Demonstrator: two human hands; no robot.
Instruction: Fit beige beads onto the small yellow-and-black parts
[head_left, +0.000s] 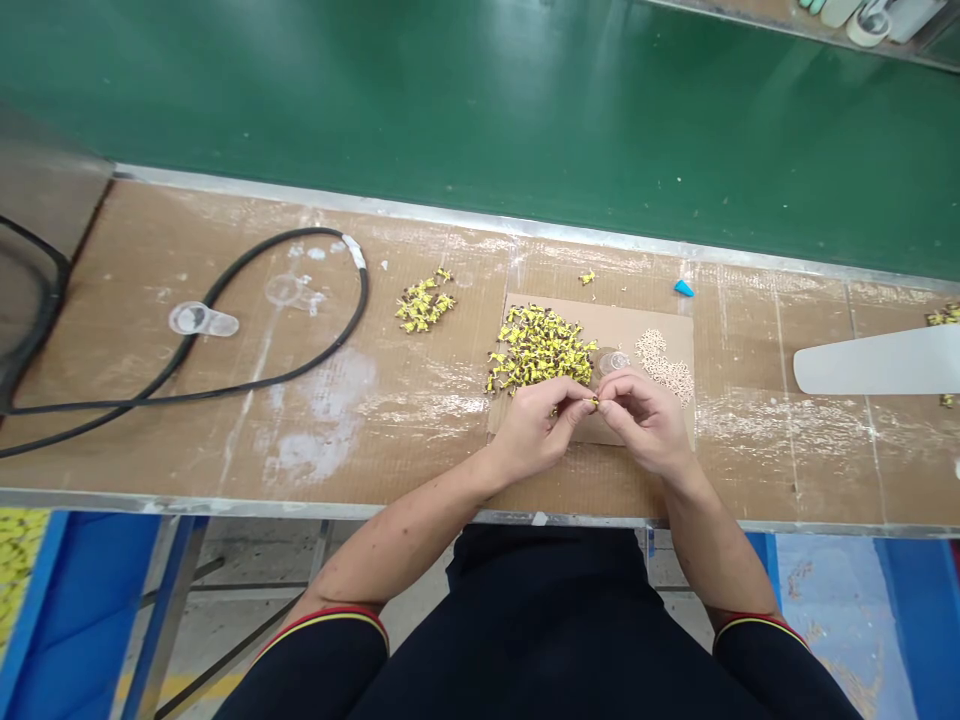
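Between my two hands, over the near part of a flat cardboard sheet [600,312], is a tiny yellow figure [595,402]. My left hand [544,425] pinches it from the left. My right hand [645,420] closes its fingertips at the figure's other side; whether they hold a further small piece is too small to see. Just beyond my left hand lies a heap of yellow and dark little figures [544,345]. A small clear round container [613,363] sits beyond my right fingers. To its right, small beige pieces [664,365] are spread on the sheet.
A smaller pile of yellow figures [424,303] lies to the left, a single figure [586,277] and a blue cap [683,288] at the back. A black cable [300,380] loops near a clear plastic scoop [202,319]. At right is a white long object [877,362]; a green belt [480,120] runs behind.
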